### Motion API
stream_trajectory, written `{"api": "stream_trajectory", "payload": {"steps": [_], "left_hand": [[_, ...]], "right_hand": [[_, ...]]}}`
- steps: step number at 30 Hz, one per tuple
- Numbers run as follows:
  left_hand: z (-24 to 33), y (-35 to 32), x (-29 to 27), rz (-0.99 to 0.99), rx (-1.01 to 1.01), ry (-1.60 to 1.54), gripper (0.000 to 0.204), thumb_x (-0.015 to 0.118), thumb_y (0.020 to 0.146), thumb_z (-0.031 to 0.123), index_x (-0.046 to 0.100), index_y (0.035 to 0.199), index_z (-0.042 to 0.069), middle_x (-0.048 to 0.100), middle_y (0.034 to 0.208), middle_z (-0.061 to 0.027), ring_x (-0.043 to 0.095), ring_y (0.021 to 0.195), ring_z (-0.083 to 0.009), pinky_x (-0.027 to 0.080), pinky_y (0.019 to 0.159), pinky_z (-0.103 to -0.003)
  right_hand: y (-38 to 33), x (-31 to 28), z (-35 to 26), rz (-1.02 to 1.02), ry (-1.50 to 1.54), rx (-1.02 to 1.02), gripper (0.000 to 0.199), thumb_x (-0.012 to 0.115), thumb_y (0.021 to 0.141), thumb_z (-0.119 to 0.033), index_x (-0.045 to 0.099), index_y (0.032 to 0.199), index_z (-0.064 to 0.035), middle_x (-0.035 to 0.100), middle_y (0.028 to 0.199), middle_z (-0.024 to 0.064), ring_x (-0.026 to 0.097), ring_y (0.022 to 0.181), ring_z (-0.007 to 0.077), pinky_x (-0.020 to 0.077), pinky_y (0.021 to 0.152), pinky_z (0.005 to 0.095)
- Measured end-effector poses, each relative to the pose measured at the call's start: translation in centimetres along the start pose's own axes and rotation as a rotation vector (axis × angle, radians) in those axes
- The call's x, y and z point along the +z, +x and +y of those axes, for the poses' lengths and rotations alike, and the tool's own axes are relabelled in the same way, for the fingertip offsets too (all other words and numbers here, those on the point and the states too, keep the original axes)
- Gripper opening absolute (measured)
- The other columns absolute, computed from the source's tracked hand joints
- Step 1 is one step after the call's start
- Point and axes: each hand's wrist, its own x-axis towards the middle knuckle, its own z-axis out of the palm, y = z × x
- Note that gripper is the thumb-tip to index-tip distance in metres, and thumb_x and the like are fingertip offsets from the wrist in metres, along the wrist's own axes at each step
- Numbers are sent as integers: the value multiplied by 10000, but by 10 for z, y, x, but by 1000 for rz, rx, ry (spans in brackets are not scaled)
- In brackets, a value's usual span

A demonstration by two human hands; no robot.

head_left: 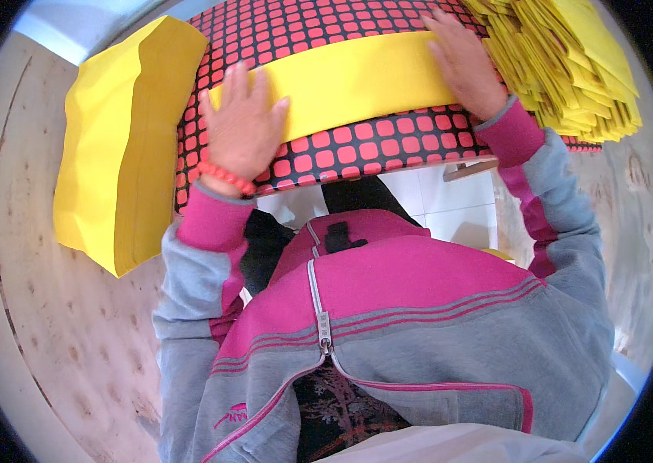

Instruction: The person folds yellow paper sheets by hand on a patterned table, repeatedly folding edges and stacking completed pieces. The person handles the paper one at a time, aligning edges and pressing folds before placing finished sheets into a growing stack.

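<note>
Yellow paper strip (350,81) lies flat under left hand (243,127) and right hand (461,65).

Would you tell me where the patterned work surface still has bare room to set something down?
Bare strips remain on the patterned surface: along its near edge, between left hand and right hand, and above the yellow sheet. Crowded: yellow stack at left, envelope pile at right.

I see a flat yellow paper strip (353,77) lying lengthwise across the red-and-black checked surface (357,143), pressed down at both ends.
</note>
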Motion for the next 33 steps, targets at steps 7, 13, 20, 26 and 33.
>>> {"api": "stream_trajectory", "payload": {"steps": [7, 13, 20, 26, 33], "left_hand": [[69, 42, 32, 96, 184, -205, 575, 542, 999, 422, 525, 1447, 62, 445, 1553, -204, 398, 1464, -356, 290, 1146, -654], [2, 7, 28, 34, 51, -154, 716, 508, 1003, 530, 431, 1535, 56, 355, 1612, -232, 319, 1513, -360, 249, 1174, -638], [-37, -24, 11, -87, -99, -85, 680, 502, 1019, 484, 439, 1503, 11, 352, 1604, -241, 309, 1508, -377, 244, 1174, -651], [41, 18, 18, 221, 125, -98, 571, 545, 1000, 441, 525, 1422, 57, 460, 1527, -214, 407, 1452, -358, 308, 1138, -644], [28, 9, 28, 71, 96, -166, 655, 525, 1004, 488, 470, 1503, 67, 377, 1598, -223, 348, 1491, -362, 259, 1176, -620]], "right_hand": [[19, 40, -103, 82, 420, -214, 397, 484, 1030, -197, 574, 1360, 5, 604, 1362, 233, 532, 1325, 383, 405, 1121, 474], [0, 40, -21, 54, 84, -193, 438, 457, 1053, -257, 557, 1398, -7, 570, 1424, 238, 507, 1364, 380, 379, 1141, 494], [-20, 18, 47, -130, -25, 96, 457, 434, 1068, -303, 533, 1454, -80, 475, 1542, 205, 448, 1430, 367, 374, 1157, 500], [16, 8, -51, -165, -62, -128, 397, 512, 1047, -216, 571, 1393, -31, 563, 1444, 212, 477, 1397, 362, 371, 1149, 474], [7, 45, -42, 59, 62, -141, 385, 502, 1020, -234, 600, 1329, -25, 592, 1397, 203, 547, 1323, 353, 433, 1087, 483]]}}
